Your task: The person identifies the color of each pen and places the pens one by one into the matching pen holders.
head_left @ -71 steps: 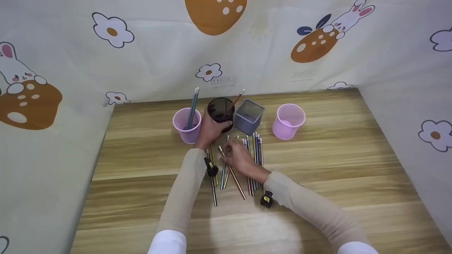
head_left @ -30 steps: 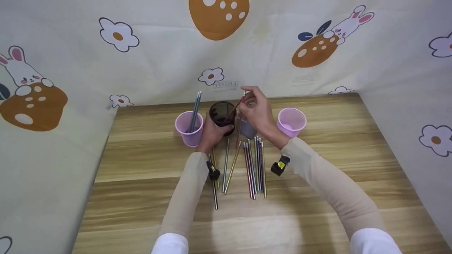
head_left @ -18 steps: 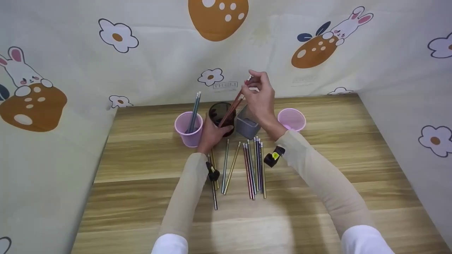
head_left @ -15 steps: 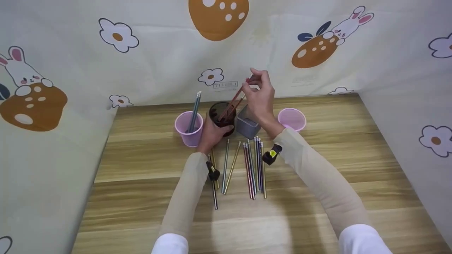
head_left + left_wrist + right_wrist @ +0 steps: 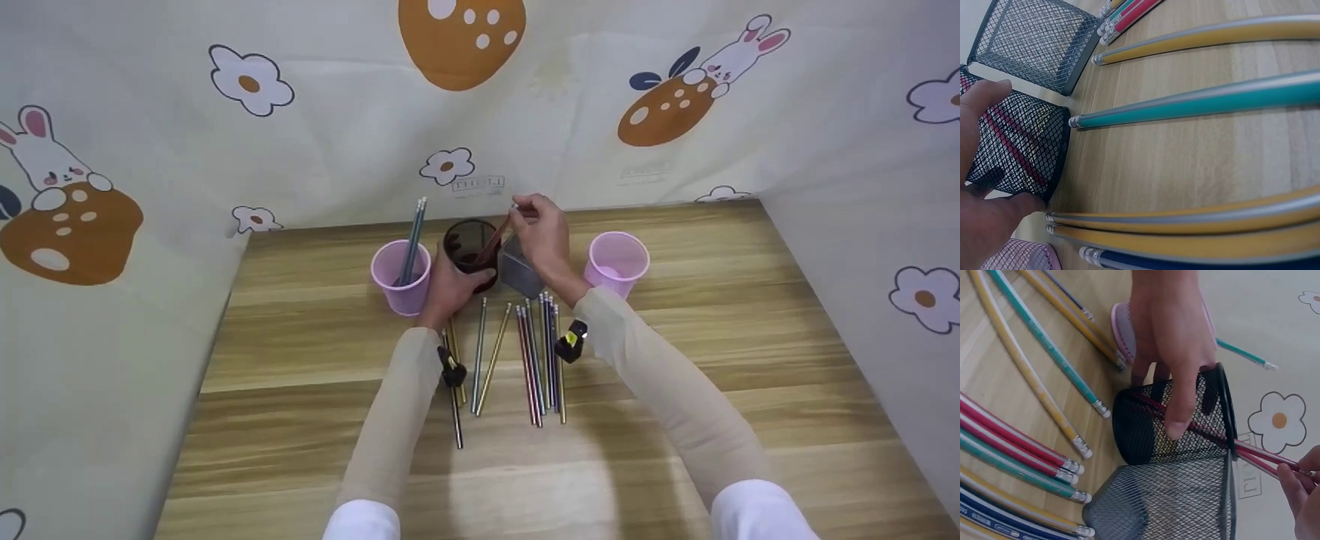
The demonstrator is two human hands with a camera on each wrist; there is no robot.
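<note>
My left hand [image 5: 448, 291] grips the round black mesh pencil cup [image 5: 1134, 430] from its left side, the thumb lying across the front. Two red pencils [image 5: 1252, 454] slant inside that cup, their upper ends leaning right past the rim. At those ends my right hand [image 5: 545, 238] pinches a red pencil between thumb and fingers; whether it holds one or both is unclear. Directly right of the round cup stands a square grey mesh cup [image 5: 1179, 500], partly covered by my right hand in the head view. The left wrist view shows the red pencils [image 5: 1013, 149] through the mesh.
A pink cup [image 5: 405, 300] holding teal pencils [image 5: 413, 240] stands to the left; another pink cup [image 5: 617, 281] is at the right. Several pencils lie in front: teal [image 5: 478, 356], yellow [image 5: 493, 360], red [image 5: 527, 367] and dark blue [image 5: 550, 352]. A patterned cloth [image 5: 337, 150] rises behind.
My right hand picked a red pencil off the table, raised it over the black cup, then lowered it into the cup beside the other red one. The left hand stays on the cup.
</note>
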